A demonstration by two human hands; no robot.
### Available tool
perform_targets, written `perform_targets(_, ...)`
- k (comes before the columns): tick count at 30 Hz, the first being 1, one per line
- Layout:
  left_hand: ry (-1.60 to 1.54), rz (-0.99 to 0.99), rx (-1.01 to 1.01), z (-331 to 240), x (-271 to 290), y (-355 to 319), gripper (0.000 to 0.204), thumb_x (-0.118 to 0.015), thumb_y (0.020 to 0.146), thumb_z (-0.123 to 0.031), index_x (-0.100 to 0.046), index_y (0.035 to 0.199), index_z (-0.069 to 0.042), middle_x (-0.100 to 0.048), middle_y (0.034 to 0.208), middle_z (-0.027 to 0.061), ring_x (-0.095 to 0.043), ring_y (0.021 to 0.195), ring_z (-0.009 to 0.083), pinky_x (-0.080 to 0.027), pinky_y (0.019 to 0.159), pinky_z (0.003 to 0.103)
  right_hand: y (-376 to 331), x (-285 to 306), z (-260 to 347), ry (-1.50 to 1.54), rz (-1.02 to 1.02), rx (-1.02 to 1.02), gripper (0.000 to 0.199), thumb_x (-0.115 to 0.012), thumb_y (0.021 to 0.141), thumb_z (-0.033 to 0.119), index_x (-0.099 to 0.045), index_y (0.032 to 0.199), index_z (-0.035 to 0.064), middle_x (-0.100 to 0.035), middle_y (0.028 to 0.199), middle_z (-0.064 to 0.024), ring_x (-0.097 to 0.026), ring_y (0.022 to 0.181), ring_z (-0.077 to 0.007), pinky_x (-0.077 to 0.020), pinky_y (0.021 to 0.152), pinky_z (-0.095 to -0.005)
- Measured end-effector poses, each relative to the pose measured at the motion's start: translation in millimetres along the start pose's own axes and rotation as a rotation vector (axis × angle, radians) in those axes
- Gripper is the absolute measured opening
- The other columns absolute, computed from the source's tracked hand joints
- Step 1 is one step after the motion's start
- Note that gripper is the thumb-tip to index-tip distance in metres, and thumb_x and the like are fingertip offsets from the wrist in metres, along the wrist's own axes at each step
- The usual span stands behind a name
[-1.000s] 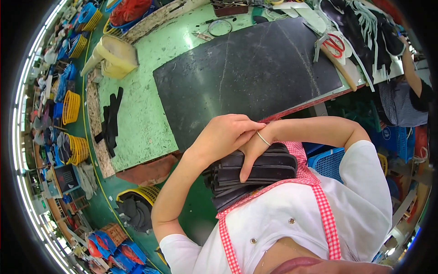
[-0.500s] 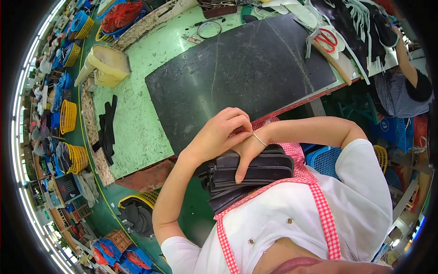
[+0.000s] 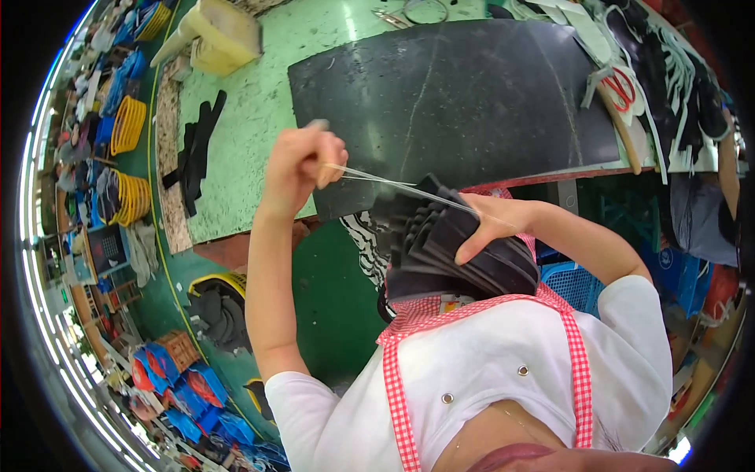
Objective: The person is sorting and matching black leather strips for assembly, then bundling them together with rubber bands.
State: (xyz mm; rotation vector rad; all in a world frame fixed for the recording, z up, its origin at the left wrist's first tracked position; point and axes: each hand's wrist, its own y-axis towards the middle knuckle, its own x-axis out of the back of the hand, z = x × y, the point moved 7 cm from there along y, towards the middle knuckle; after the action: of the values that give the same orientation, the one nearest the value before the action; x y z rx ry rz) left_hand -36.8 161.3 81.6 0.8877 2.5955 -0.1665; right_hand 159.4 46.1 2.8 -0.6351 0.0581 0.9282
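Note:
My left hand [image 3: 307, 164] is closed on a pale elastic band [image 3: 379, 181], blurred at the fingertips. Stretched thin, the band runs across to my right hand [image 3: 499, 222], near the wrist. That right hand grips a thick bundle of black flat pieces [image 3: 425, 240], its thumb pressed on the near side. The bundle sits against my red checked apron [image 3: 425, 318], just off the table's front edge, its layered ends fanned toward the left. The fingers on the bundle's far side are hidden.
A black mat [image 3: 487, 94] covers much of the green table [image 3: 252, 149]. On the table lie black strips [image 3: 197, 149], a pale yellow container [image 3: 228, 39], red-handled scissors [image 3: 621, 88] and a wooden-handled tool [image 3: 621, 134]. Another person's arm [image 3: 728, 165] shows at right.
My left hand has moved left and away from my right wrist, drawing the band out long. The black bundle has tilted and risen toward the table edge in my right hand.

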Motion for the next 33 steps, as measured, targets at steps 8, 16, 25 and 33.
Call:
perform_targets(8, 0.731, -0.362, -0.035, 24, 46, -55, 0.054, -0.040, 0.106, -0.024, -0.055, 0.059, -0.004, -0.043, 0.051, 0.0008, -0.031, 0.048, 0.0106, -0.030, 0.052, 0.028, -17, 0, 1, 0.163, 0.105, 0.071, 0.083, -0.093, 0.069, 0.017, -0.051, 0.139, 0.0021, -0.063, 0.129, -0.0112, -0.057, 0.122, -0.0205, -0.0433, 0.108, -0.0359)
perform_targets(16, -0.145, 0.190, -0.458, -43, -46, -70, 0.059, -0.050, 0.101, -0.045, -0.074, 0.067, -0.002, -0.054, 0.050, 0.0032, -0.038, 0.041, 0.0172, -0.027, 0.045, 0.034, -13, 31, -29, 0.302, -0.110, 0.038, 0.099, -0.093, 0.065, 0.026, -0.041, 0.148, 0.0045, -0.057, 0.137, -0.0109, -0.053, 0.128, -0.0222, -0.0384, 0.113, -0.0376)
perform_targets(25, 0.895, -0.171, -0.236, 22, -38, -77, 0.016, -0.075, 0.069, -0.001, -0.060, 0.065, -0.003, -0.043, 0.059, 0.0039, -0.042, 0.056, 0.0187, -0.029, 0.051, 0.033, -27, 58, -66, 0.553, -0.163, 0.157, 0.094, -0.093, 0.058, 0.025, -0.054, 0.140, 0.0000, -0.067, 0.127, -0.0116, -0.066, 0.114, -0.0233, -0.0502, 0.103, -0.0370)
perform_targets(33, 0.898, 0.036, -0.232, 33, -63, -38, 0.043, -0.074, 0.078, -0.024, -0.071, 0.120, -0.012, -0.057, 0.139, 0.0131, -0.042, 0.143, 0.0355, -0.033, 0.117, 0.048, -41, 81, -85, 0.681, -0.330, 0.221, 0.088, -0.090, 0.058, 0.023, -0.057, 0.136, -0.0026, -0.067, 0.128, -0.0133, -0.065, 0.117, -0.0268, -0.0493, 0.105, -0.0397)
